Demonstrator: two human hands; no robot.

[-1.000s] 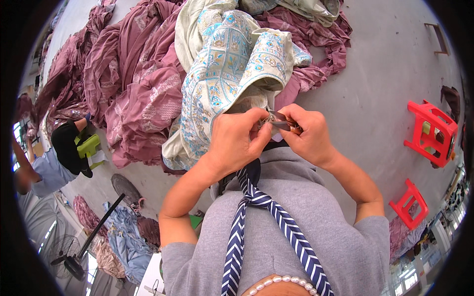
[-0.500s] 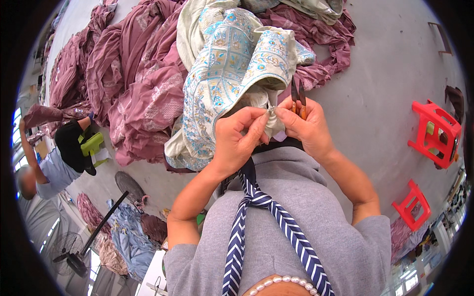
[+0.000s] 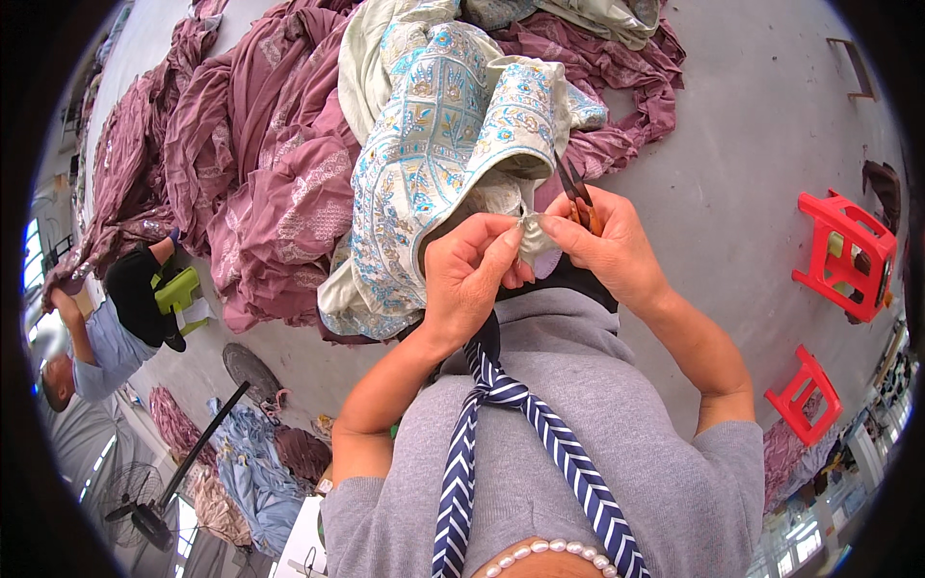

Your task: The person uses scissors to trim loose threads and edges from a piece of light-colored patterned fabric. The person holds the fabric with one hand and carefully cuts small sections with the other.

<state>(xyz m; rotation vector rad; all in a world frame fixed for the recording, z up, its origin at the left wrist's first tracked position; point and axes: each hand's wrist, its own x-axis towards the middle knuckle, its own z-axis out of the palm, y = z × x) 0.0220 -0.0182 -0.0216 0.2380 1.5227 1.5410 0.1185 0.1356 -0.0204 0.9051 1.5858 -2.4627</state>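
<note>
A cream garment [image 3: 419,183] with blue and gold embroidery lies bunched across my lap and stretches away from me. My left hand [image 3: 472,275] is closed, pinching a small gathered edge of its fabric between thumb and fingertips. Just opposite, my right hand [image 3: 617,250] pinches the same edge, its fingertips almost meeting the left ones. Tucked in the right hand is a pair of snips [image 3: 591,214] with dark blades and orange-brown handles, the tips pointing away from me. What lies exactly between the fingertips is too small to make out.
Heaps of mauve patterned cloth [image 3: 279,193] cover the floor ahead and left. Far left, another person [image 3: 120,332] handles mauve cloth beside a green stool [image 3: 181,299]. Two red stools [image 3: 848,255] stand at the right. A fan [image 3: 140,506] and blue cloth [image 3: 255,472] are at lower left.
The snips in my right hand have tilted, their blades now leaning more to the left. Both hands keep their pinch. The other person's arm and the mauve cloth have shifted.
</note>
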